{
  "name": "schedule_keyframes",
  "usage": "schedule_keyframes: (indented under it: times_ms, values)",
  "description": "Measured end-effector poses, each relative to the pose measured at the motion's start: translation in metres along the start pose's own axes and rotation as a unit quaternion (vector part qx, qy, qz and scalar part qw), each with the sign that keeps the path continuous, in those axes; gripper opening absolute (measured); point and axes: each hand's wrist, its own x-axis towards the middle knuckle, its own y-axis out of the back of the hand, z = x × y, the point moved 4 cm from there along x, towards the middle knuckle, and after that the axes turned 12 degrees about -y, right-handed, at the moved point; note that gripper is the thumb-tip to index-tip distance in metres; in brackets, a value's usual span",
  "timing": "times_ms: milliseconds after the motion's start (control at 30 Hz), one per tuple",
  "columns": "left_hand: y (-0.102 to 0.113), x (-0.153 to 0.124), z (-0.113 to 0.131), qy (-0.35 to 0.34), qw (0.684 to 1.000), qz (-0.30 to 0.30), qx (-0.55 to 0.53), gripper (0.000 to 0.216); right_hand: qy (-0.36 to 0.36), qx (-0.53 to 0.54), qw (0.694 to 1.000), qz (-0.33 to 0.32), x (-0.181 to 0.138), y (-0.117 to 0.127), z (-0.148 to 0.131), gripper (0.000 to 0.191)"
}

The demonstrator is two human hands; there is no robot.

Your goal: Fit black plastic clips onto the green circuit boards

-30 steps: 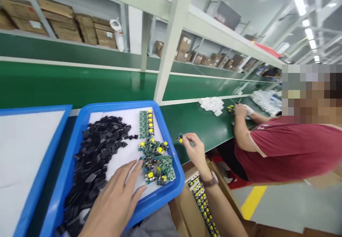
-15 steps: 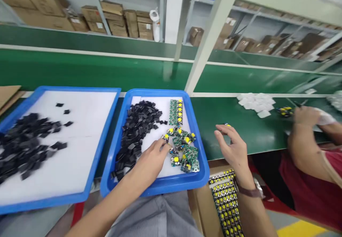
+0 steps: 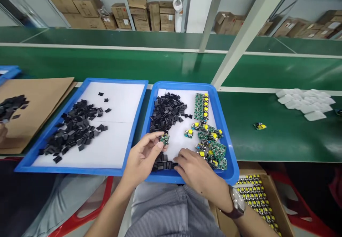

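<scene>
At lower centre, a circuit board (image 3: 164, 138) is pinched by the left hand (image 3: 141, 158), while the right hand (image 3: 196, 171) is laid beside black pieces (image 3: 162, 165), its grip not discernible.

Nothing readable here, honestly. The cardboard boxes (image 3: 139, 14) on the back shelf have white stickers, but the print is way too small to make out. Same with the green boards (image 3: 213, 148) in the blue tray (image 3: 184, 85): any markings are just blur. The watch (image 3: 237, 204) shows no legible brand either.
</scene>
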Motion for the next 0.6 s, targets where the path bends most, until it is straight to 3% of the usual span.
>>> schedule_keyframes:
  times_ms: [200, 367, 500, 600]
  values:
    - [0.012, -0.015, 0.0, 0.006, 1.0, 0.021, 0.004, 0.025, -0.043, 0.077, 0.996, 0.033, 0.001, -0.001, 0.01, 0.014]
    - [0.012, -0.019, -0.005, 0.002, 0.999, 0.023, -0.029, 0.024, -0.048, -0.017, 0.991, 0.127, 0.001, 0.0, 0.01, 0.015]
    - [0.014, -0.02, -0.005, -0.008, 0.998, 0.025, -0.053, 0.026, -0.044, -0.01, 0.994, 0.101, 0.0, 0.007, 0.01, 0.013]
    - [0.019, -0.022, -0.005, 0.01, 0.995, 0.04, -0.094, 0.024, -0.019, -0.046, 0.994, 0.093, 0.001, 0.012, 0.012, 0.028]
